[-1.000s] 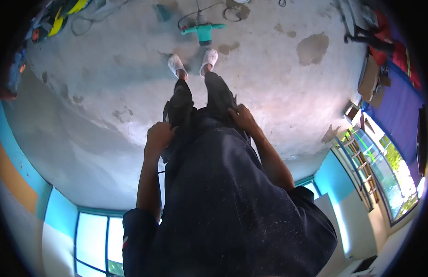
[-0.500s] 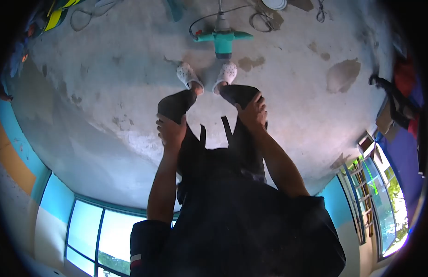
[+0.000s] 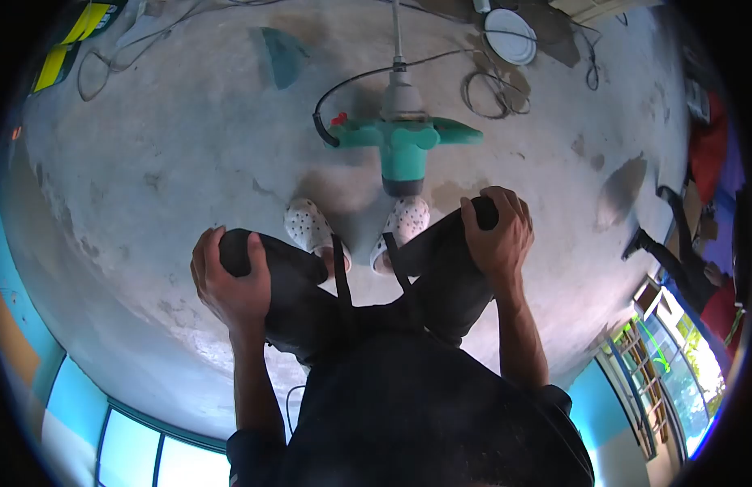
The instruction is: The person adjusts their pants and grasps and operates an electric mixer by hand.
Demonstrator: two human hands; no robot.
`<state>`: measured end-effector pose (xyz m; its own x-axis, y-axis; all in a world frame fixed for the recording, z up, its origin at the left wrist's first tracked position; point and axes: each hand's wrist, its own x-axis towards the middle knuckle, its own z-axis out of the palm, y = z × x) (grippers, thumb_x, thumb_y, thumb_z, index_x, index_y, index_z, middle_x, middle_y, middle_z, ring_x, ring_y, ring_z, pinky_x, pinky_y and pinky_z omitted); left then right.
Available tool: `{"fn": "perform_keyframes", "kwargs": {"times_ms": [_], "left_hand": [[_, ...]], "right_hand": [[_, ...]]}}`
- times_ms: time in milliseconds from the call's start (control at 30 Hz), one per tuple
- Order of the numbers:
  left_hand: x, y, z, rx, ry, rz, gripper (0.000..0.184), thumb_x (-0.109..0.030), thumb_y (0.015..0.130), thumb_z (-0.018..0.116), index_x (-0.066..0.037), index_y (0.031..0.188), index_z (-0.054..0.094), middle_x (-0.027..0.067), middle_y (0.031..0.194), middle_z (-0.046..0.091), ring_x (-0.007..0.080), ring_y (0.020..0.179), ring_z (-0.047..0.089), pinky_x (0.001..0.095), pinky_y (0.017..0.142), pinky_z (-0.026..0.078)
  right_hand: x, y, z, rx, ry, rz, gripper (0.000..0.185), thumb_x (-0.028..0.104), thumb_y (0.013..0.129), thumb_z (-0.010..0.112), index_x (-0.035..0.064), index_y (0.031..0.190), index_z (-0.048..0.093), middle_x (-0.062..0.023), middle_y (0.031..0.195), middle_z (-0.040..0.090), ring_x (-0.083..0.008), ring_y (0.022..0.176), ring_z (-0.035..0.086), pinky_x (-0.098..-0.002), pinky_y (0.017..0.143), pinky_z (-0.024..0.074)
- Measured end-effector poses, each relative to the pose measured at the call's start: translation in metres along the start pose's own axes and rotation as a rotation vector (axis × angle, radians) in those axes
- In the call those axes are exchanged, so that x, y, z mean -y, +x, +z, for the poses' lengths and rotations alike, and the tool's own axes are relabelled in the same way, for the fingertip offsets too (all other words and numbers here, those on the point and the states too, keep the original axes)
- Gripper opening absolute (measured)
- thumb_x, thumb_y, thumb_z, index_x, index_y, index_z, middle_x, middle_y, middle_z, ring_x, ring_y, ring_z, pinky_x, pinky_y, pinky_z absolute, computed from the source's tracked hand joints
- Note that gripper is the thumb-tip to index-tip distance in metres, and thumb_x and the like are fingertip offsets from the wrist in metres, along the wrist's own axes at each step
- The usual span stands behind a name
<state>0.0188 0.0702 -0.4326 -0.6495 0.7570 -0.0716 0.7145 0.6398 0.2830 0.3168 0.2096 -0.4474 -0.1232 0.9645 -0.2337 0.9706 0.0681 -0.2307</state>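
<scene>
Dim and cool over the floor (image 3: 173,178), daylit from the lower-left window (image 3: 193,463) and the right-hand window (image 3: 702,388), both glaring nearly white. Softly shadowed around the clogs (image 3: 308,226), sunk almost to black on the trousers (image 3: 299,280) and shirt (image 3: 408,414). Bowed strongly toward the edges, blackened at the corners, fringed blue-violet at lower right, soft and hard to read along the far right.

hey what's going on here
Someone in dark clothes is bent low, left hand on the left knee and right hand on the right knee. Neither hand is on the green power tool, which lies on the floor ahead of the white clogs. Its dark end is by the right clog; whether they touch is unclear. Another person's legs show at the right.
</scene>
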Motion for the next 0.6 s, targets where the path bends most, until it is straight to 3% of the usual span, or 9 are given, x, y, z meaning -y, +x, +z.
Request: {"fn": "perform_keyframes", "kwargs": {"times_ms": [200, 300, 367, 400, 467, 567, 600], "left_hand": [[-0.023, 0.076, 0.04, 0.123, -0.139, 0.254, 0.038, -0.031, 0.083, 0.071, 0.0, 0.103, 0.064, 0.0174, 0.104, 0.066, 0.0328, 0.102, 0.062, 0.0401, 0.088, 0.047], [-0.051, 0.131, 0.067, 0.248, -0.403, 0.412, 0.048, -0.039, 0.085, 0.067, 0.004, 0.107, 0.062, 0.0218, 0.108, 0.064, 0.0362, 0.103, 0.061, 0.0407, 0.089, 0.047], [-0.07, 0.158, 0.091, 0.39, -0.289, 0.442, 0.061, -0.049, 0.085, 0.063, 0.007, 0.109, 0.061, 0.0248, 0.111, 0.063, 0.0357, 0.105, 0.061, 0.039, 0.088, 0.047], [-0.08, 0.17, 0.108, 0.49, -0.227, 0.4, 0.064, -0.052, 0.084, 0.062, 0.007, 0.108, 0.061, 0.0248, 0.109, 0.064, 0.0342, 0.104, 0.062, 0.0377, 0.088, 0.048], [-0.089, 0.183, 0.145, 0.678, -0.086, 0.314, 0.071, -0.059, 0.083, 0.061, 0.008, 0.108, 0.062, 0.0246, 0.106, 0.066, 0.0313, 0.101, 0.064, 0.0352, 0.088, 0.048], [-0.111, 0.184, 0.177, 0.883, -0.57, 0.107, 0.059, -0.057, 0.087, 0.057, 0.0, 0.088, 0.067, 0.0094, 0.079, 0.065, 0.016, 0.08, 0.06, 0.0292, 0.076, 0.046], [-0.118, 0.178, 0.172, 0.89, -0.597, 0.156, 0.057, -0.056, 0.087, 0.057, 0.0, 0.084, 0.067, 0.0076, 0.077, 0.064, 0.0147, 0.078, 0.059, 0.0287, 0.076, 0.045]], "right_hand": [[0.007, 0.1, 0.045, -0.173, 0.342, -0.269, 0.027, 0.024, 0.079, 0.07, 0.0026, 0.094, 0.065, -0.0165, 0.098, 0.066, -0.0368, 0.088, 0.063, -0.0435, 0.079, 0.0486], [0.0, 0.111, 0.067, 0.152, 0.268, -0.202, 0.027, 0.025, 0.081, 0.067, 0.0038, 0.097, 0.065, -0.0161, 0.1, 0.066, -0.0358, 0.093, 0.063, -0.0433, 0.081, 0.0486], [0.01, 0.101, 0.071, 0.108, 0.229, -0.373, 0.027, 0.024, 0.082, 0.065, 0.0034, 0.099, 0.065, -0.0169, 0.096, 0.067, -0.0365, 0.09, 0.063, -0.0433, 0.081, 0.0493], [0.015, 0.095, 0.075, 0.091, 0.203, -0.455, 0.027, 0.024, 0.082, 0.064, 0.0031, 0.1, 0.065, -0.0173, 0.095, 0.067, -0.0369, 0.088, 0.064, -0.0433, 0.08, 0.0496], [0.033, 0.101, 0.096, 0.117, 0.22, -0.414, 0.031, 0.027, 0.082, 0.064, 0.003, 0.101, 0.064, -0.0168, 0.096, 0.067, -0.0377, 0.09, 0.063, -0.045, 0.081, 0.0497], [0.053, 0.119, 0.096, 0.009, 0.455, -0.373, 0.04, 0.03, 0.083, 0.065, -0.0004, 0.108, 0.061, -0.0181, 0.092, 0.068, -0.0344, 0.089, 0.065, -0.042, 0.079, 0.0507], [0.053, 0.12, 0.095, 0.031, 0.55, -0.268, 0.045, 0.035, 0.084, 0.063, -0.0015, 0.111, 0.058, -0.019, 0.094, 0.067, -0.0334, 0.089, 0.065, -0.0412, 0.078, 0.0508]]}}
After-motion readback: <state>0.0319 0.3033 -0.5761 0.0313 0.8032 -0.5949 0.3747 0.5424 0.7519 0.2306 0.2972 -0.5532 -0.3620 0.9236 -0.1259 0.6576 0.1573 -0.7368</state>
